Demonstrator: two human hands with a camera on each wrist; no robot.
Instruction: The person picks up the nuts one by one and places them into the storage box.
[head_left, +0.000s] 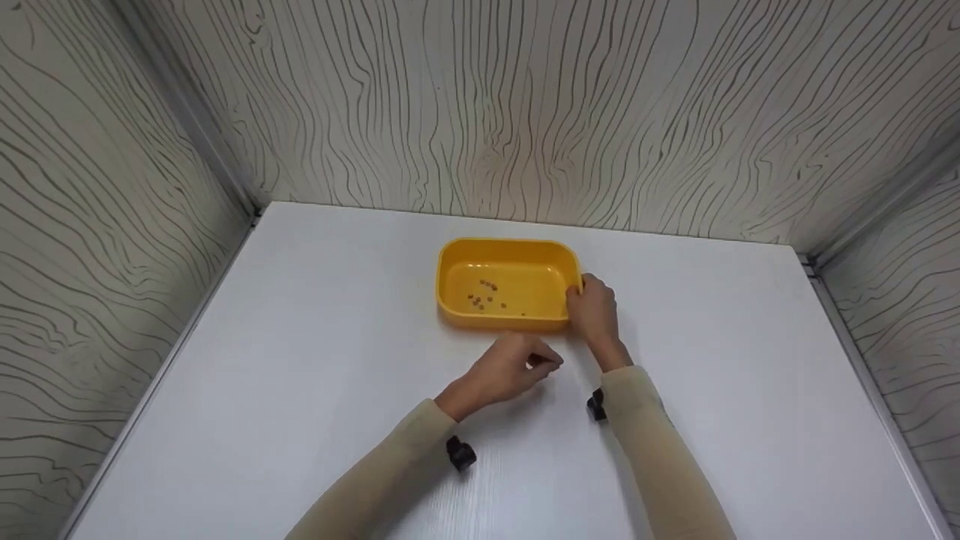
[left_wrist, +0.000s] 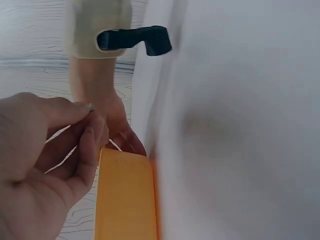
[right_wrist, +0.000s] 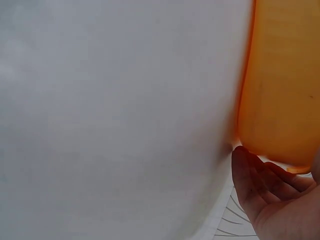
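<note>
A yellow rectangular tray [head_left: 508, 322] sits on the white table, with several small brown pieces [head_left: 481, 300] scattered over its floor, mostly to the left. My right hand [head_left: 596, 307] grips the tray's right end near the front corner; in the right wrist view its fingers [right_wrist: 244, 172] lie against the outer wall. In front of the tray, my left hand [head_left: 511, 366] is held with thumb and forefinger pinched together. The left wrist view has a tiny greyish piece [left_wrist: 90, 106] at those fingertips, mostly hidden by them.
The white table [head_left: 300, 375] runs back to a wood-grain patterned wall [head_left: 487, 112], with similar panels at the left and right. Black camera mounts [head_left: 460, 454] stick out from both sleeves, low over the table.
</note>
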